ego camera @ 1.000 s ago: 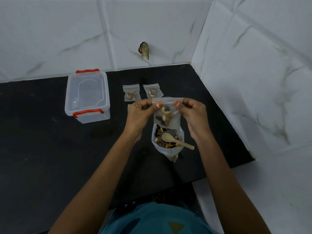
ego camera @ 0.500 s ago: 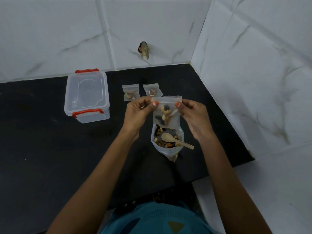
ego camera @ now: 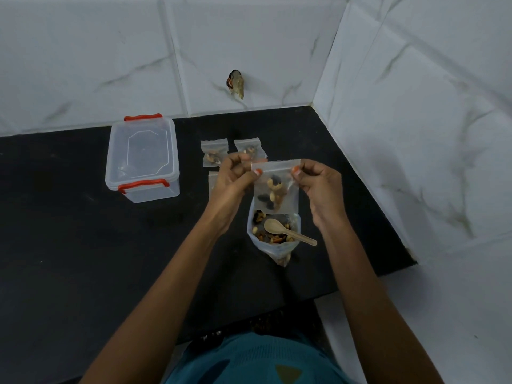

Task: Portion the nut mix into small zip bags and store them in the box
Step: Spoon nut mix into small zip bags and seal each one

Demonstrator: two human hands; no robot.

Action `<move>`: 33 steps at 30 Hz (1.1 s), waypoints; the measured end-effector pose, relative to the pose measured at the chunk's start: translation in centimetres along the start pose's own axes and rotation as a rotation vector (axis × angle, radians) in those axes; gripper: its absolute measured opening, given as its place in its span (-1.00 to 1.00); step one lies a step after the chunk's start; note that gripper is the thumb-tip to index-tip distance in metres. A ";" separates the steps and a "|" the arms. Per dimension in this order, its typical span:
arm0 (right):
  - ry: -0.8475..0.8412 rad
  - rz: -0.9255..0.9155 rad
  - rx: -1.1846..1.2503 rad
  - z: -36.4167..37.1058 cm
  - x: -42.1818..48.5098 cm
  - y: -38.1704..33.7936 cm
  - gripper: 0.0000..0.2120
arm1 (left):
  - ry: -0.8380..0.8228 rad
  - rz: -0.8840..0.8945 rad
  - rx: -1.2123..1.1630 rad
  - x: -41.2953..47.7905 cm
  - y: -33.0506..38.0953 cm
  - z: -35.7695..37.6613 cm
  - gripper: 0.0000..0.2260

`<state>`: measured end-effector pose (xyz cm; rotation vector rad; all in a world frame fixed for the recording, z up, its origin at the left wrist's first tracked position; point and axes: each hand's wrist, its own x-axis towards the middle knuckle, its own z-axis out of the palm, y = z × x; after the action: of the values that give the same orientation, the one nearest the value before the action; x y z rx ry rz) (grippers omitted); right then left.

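A small clear zip bag (ego camera: 277, 194) with nuts in it hangs in the air above the big open nut mix pouch (ego camera: 273, 239). My left hand (ego camera: 234, 181) pinches the bag's top left corner and my right hand (ego camera: 318, 184) pinches its top right corner. A wooden spoon (ego camera: 288, 234) lies in the pouch on the nuts. Two filled small bags (ego camera: 214, 152) (ego camera: 249, 148) lie flat on the black counter (ego camera: 69, 259) behind my hands. Another small bag (ego camera: 212, 180) is partly hidden under my left hand. The clear box (ego camera: 142, 159) with red clips stands closed at the left.
White tiled walls close the counter at the back and right. A small brown object (ego camera: 236, 84) is stuck on the back wall. The counter's front right corner (ego camera: 410, 261) ends just right of the pouch.
Both hands still pinch the bag's top corners; the bag and hands shifted only slightly, the left thumb now at the zip's left end.
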<state>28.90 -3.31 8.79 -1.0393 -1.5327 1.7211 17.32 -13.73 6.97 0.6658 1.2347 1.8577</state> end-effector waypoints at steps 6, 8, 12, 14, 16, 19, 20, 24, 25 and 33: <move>-0.026 -0.051 -0.028 0.0 -0.3 0.2 -0.86 | -0.093 -0.030 0.169 0.0 0.4 0.7 -0.76; -0.043 -0.069 -0.041 0.0 -0.5 0.3 -0.86 | -0.061 -0.042 0.260 0.1 0.3 1.0 -0.78; -0.047 -0.085 -0.034 0.2 -0.9 0.4 -0.88 | -0.001 0.013 0.352 0.1 0.3 1.2 -0.90; -0.054 -0.081 -0.030 0.1 -1.1 0.4 -0.89 | 0.011 0.042 0.379 0.0 0.3 1.3 -0.91; -0.093 -0.054 -0.037 0.0 -1.1 0.4 -0.89 | 0.026 0.057 0.400 0.0 0.3 1.2 -0.92; -0.190 -0.012 -0.035 -0.2 -1.1 0.2 -0.88 | 0.028 0.057 0.403 0.1 0.2 0.9 -0.92; -0.201 -0.024 -0.061 -0.2 -1.1 0.2 -0.88 | 0.018 0.058 0.406 0.0 0.2 0.9 -0.92; -0.161 -0.116 -0.204 0.0 -1.3 0.1 -0.88 | -0.033 0.052 0.419 -0.3 0.3 0.8 -0.91; -0.152 -0.132 -0.236 0.1 -1.3 0.1 -0.88 | -0.042 0.049 0.412 -0.4 0.3 0.8 -0.91; -0.137 -0.137 -0.289 0.4 -1.5 0.2 -0.87 | -0.027 0.074 0.346 -0.9 0.2 0.4 -0.89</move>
<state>29.33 -4.87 8.82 -0.9435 -1.9365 1.5338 18.03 -14.29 7.30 0.9303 1.5496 1.7010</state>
